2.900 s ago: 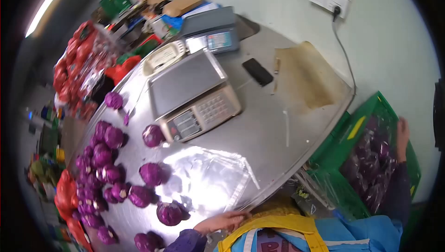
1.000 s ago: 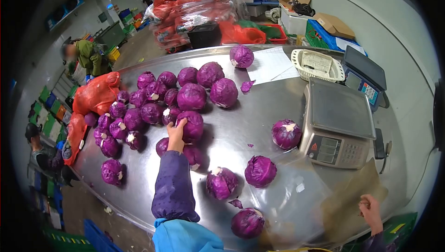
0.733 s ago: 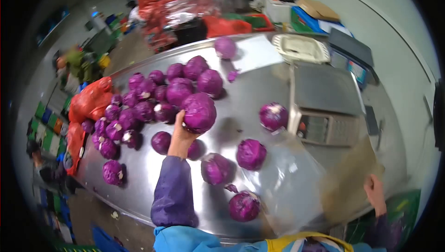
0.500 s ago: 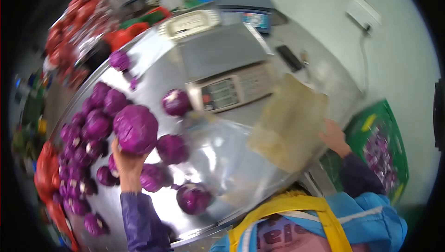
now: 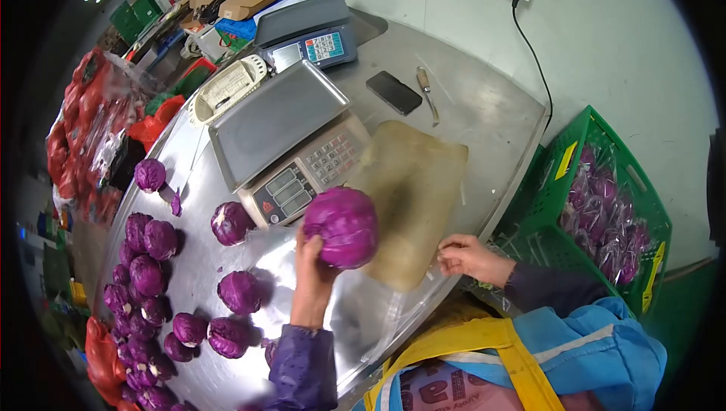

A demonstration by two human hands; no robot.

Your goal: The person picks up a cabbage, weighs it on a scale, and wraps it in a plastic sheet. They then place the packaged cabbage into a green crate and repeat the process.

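Observation:
My left hand is wrapped round a large red cabbage, lifted in front of the scale. Beneath and to the right of the cabbage lies a flat yellowish-brown sheet on the metal table. At the sheet's lower right corner is my right hand, its fingers curled together; what they pinch, if anything, I cannot make out. Clear plastic film spreads along the near table edge. Several more red cabbages are grouped on the left side, and a few stand apart, such as the cabbage left of my left hand.
A scale with a tray stands mid-table, a second scale behind it. Nearby are a cream basket, a phone and a wooden-handled knife. Right of the table, a green crate holds wrapped cabbages.
My left hand has carried the cabbage rightward, from beside the pile to over the sheet's left edge. My right hand's fingers have curled in near the sheet's corner. The view has shifted.

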